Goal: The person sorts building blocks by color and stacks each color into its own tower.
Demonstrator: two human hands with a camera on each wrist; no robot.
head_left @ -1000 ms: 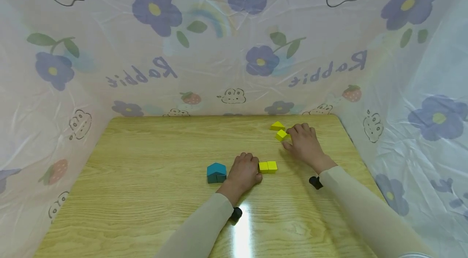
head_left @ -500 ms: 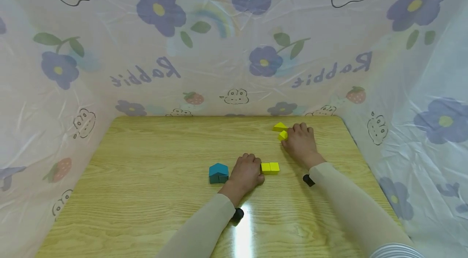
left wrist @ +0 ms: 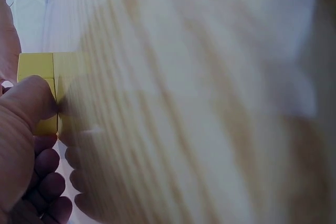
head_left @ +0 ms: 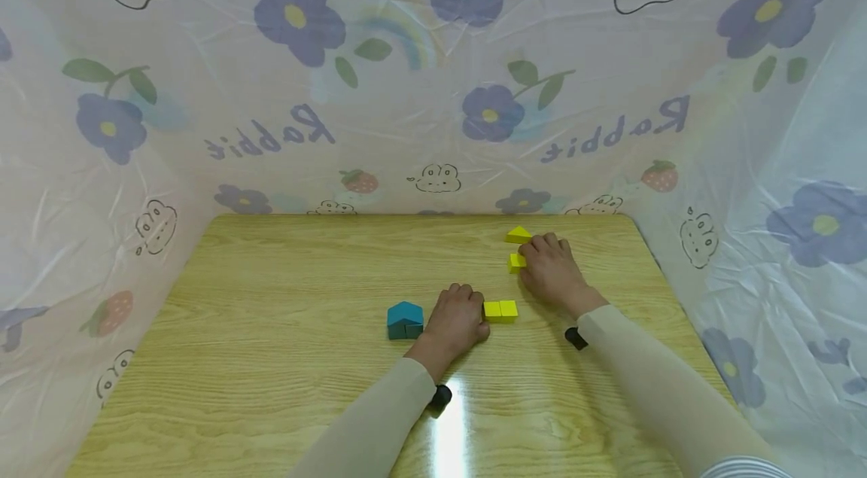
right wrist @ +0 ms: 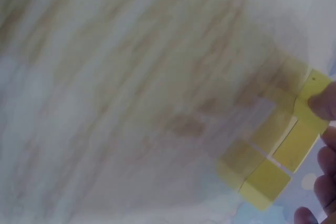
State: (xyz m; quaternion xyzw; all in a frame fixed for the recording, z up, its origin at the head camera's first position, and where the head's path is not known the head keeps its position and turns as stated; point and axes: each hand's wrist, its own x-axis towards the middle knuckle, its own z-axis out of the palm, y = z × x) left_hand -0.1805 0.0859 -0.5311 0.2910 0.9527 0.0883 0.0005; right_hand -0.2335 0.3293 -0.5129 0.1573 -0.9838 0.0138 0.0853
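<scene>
My left hand (head_left: 452, 320) rests on the table and grips the near end of a short row of yellow blocks (head_left: 500, 312). Its thumb (left wrist: 34, 98) presses on a yellow block (left wrist: 35, 65) in the left wrist view, with the other fingers curled below. Farther back and to the right, my right hand (head_left: 554, 271) holds a yellow block (right wrist: 314, 85) between thumb and fingers. Close by it, a yellow cube (head_left: 516, 263) shows partly from under that hand. Two more yellow faces (right wrist: 265, 184) line up beside the thumb in the right wrist view. A yellow triangular block (head_left: 518, 235) lies just behind.
Left of my left hand stands a small group of teal blocks (head_left: 405, 321) topped by a roof-shaped piece. The wooden table (head_left: 284, 282) ends at a patterned cloth (head_left: 379, 124) that rises at the back and both sides.
My right hand has shifted left and slightly toward me. The yellow cube by it has turned square and come nearer. My left hand keeps its place on the row.
</scene>
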